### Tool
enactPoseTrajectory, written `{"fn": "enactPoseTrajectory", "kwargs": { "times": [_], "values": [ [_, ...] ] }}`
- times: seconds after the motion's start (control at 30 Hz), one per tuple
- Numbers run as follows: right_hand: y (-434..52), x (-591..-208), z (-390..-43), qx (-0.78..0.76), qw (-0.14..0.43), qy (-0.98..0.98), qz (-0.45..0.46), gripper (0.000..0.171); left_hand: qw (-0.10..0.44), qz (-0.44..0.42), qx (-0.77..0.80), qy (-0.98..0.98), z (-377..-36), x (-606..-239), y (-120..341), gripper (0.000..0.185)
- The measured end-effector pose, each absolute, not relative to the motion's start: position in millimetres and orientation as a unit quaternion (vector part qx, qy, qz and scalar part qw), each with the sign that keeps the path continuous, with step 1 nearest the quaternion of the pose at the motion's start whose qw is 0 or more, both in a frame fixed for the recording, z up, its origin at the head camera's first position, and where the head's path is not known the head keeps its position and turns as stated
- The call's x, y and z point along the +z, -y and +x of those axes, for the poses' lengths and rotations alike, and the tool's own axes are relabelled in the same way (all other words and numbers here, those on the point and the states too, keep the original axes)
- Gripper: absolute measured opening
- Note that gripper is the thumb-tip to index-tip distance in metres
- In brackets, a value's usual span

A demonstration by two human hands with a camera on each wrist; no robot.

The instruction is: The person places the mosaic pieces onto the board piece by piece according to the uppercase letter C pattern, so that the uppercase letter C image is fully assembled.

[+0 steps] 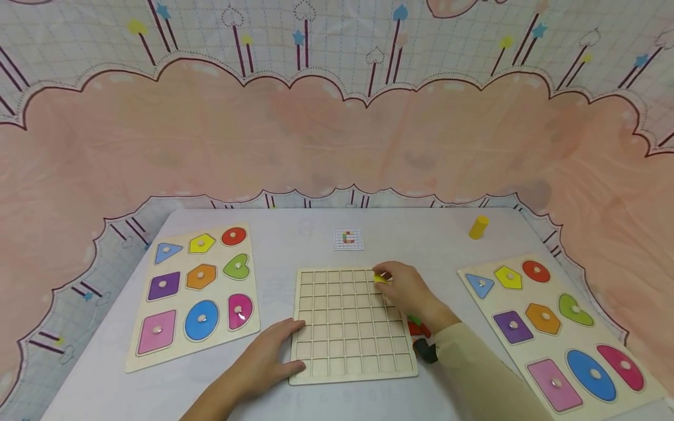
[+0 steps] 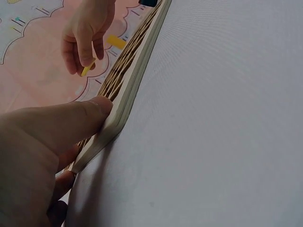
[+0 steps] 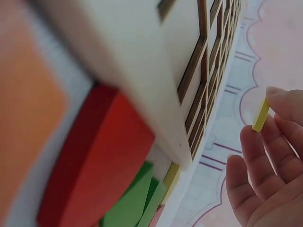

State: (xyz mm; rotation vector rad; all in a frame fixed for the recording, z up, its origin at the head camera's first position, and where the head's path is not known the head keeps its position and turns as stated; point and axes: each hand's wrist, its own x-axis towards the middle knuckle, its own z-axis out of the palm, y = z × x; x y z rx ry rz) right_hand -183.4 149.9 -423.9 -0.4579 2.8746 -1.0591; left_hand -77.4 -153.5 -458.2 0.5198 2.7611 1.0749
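A wooden grid board (image 1: 350, 319) with raised square cells lies in the middle of the table. At its left edge my left hand (image 1: 263, 358) rests, fingers loosely spread, with the thumb and fingertips against the rim. My right hand (image 1: 404, 287) pinches a small flat yellow tile (image 3: 261, 115) between thumb and fingertips, over the board's far right corner. In the left wrist view, the tile shows edge-on below the right fingers. Red pieces (image 3: 94, 161) and green pieces (image 3: 128, 203) lie beside the board's right edge, partly hidden by the right arm in the head view.
A small card (image 1: 348, 240) with a coloured grid pattern lies behind the board. Knobbed shape puzzles stand at either side, a left puzzle (image 1: 176, 316) and a right puzzle (image 1: 532, 345). A yellow cylinder (image 1: 478, 227) stands at the back right. Patterned cloth (image 1: 337, 140) hangs behind the table.
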Motion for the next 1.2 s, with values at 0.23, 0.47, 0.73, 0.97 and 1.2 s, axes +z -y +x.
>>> {"fn": "enactPoseTrajectory", "kwargs": {
  "times": [0.23,0.47,0.73,0.97,1.2],
  "values": [
    [-140.2,-422.9,-185.9,-0.346,0.028,-0.926,-0.150,0.032,0.062,0.168,0.352,-0.919,-77.5,-461.3,152.5,0.067],
    [-134.2,-423.1,-187.5,-0.361,0.034,-0.919,-0.152,0.033,0.063,0.167,0.357,-0.917,-76.3,-460.1,152.8,0.068],
    [-123.2,-425.1,-190.8,-0.367,0.027,-0.913,-0.178,0.029,0.067,0.174,0.355,-0.916,-75.5,-458.3,154.4,0.068],
    [-116.3,-428.7,-191.7,-0.373,0.056,-0.914,-0.150,0.029,0.065,0.177,0.353,-0.916,-77.3,-460.8,153.6,0.069],
    [-114.6,-432.7,-194.0,-0.353,0.077,-0.921,-0.143,0.029,0.064,0.177,0.351,-0.917,-77.9,-461.1,154.1,0.070]
  ]
}}
